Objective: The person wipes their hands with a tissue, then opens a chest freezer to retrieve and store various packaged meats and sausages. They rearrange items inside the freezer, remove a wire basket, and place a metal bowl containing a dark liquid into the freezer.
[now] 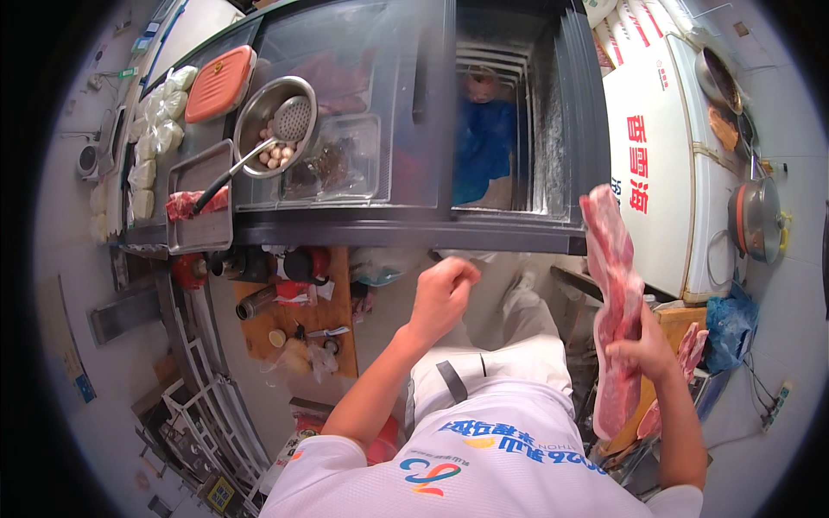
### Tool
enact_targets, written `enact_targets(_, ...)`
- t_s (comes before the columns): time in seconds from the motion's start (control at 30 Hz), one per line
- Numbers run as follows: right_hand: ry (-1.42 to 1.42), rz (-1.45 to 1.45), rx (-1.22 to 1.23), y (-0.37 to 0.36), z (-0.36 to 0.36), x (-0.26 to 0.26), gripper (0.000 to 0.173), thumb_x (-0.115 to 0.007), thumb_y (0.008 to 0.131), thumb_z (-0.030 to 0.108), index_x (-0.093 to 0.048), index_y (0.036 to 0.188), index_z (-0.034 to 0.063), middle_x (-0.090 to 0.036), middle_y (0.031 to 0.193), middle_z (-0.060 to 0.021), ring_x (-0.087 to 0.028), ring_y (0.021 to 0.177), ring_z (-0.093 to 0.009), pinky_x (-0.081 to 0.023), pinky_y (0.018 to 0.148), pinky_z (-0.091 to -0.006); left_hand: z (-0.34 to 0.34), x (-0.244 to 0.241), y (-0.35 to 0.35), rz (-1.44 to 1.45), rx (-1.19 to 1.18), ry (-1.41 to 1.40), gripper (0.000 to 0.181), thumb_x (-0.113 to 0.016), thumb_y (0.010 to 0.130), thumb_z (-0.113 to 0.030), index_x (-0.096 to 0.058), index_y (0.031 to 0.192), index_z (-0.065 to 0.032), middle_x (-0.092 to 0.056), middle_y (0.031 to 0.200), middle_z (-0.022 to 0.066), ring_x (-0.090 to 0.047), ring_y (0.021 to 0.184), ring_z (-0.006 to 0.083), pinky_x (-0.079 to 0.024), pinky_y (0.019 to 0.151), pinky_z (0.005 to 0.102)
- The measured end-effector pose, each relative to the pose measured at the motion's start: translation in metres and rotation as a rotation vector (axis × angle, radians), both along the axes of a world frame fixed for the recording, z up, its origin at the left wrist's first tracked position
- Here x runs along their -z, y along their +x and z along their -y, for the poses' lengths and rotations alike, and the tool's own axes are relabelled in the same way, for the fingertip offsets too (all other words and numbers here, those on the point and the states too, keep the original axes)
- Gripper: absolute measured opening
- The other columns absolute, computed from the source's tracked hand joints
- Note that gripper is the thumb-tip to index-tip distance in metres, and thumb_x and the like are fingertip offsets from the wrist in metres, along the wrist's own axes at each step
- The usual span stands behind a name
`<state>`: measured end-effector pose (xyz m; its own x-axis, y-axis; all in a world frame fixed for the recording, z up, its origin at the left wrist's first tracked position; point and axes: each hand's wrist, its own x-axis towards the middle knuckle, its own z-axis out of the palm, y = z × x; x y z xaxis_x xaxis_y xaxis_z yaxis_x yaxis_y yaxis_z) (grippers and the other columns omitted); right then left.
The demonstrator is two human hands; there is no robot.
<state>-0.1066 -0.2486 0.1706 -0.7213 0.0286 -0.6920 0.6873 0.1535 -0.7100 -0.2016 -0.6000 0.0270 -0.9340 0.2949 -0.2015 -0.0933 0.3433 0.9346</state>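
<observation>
My right hand [641, 349] grips a long slab of raw, fat-streaked meat [615, 285], which hangs lengthwise at the right corner of the chest freezer [388, 232]. My left hand [447, 291] is in front of the freezer's edge, its fingers curled and nothing visible in them. The freezer stands partly open on the right; inside lie a blue plastic bag [482, 152] and a round pinkish item [481, 84]. More raw meat [693, 349] rests on a wooden board [677, 320] beyond the held slab.
A steel bowl [245, 123] with a skimmer [291, 120] and round pieces stands on the freezer, near a metal tray [201, 233], a red-lidded container [220, 84] and bagged items [170, 103]. A white chest [647, 168] bears pans at right. Below left is a wooden table [259, 337].
</observation>
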Motion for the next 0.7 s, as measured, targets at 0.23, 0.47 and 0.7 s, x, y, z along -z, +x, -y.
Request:
enact_targets(0.23,-0.144,-0.021,-0.069,-0.185,-0.031,0.045,0.088,-0.087,0.073,0.023,-0.045,0.148,0.0015,-0.062,0.121,-0.0079,-0.062,0.105,-0.017,-0.052,0.096,-0.0324,-0.122,0.07,-0.151,0.011,-0.102,-0.258,0.025,-0.066,0.089,-0.012,-0.069,0.109,0.0041,-0.071,0.113,0.0232,-0.071,0.103,0.0378,-0.055,0.09,0.0439)
enact_targets(0.47,-0.519,0.107,-0.077,-0.358,-0.054,0.179,0.078,-0.081,0.079,0.021,-0.045,0.146,0.0047,-0.06,0.119,-0.0077,-0.063,0.102,-0.016,-0.054,0.093,-0.0331,-0.185,0.254,-0.274,0.673,-0.401,-0.678,0.09,-0.087,0.082,-0.043,-0.041,0.143,0.003,-0.054,0.146,0.0276,-0.058,0.132,0.0464,-0.052,0.109,0.051)
enact_targets(0.7,-0.484,0.254,0.084,-0.399,-0.054,0.27,0.064,-0.078,0.081,0.007,-0.051,0.138,0.002,-0.065,0.116,-0.0067,-0.064,0.102,-0.017,-0.054,0.094,-0.0336,-0.221,0.383,-0.362,0.701,-0.72,-0.83,0.128,-0.09,0.073,-0.049,-0.015,0.163,0.0014,-0.035,0.161,0.0279,-0.051,0.137,0.05,-0.05,0.11,0.0538)
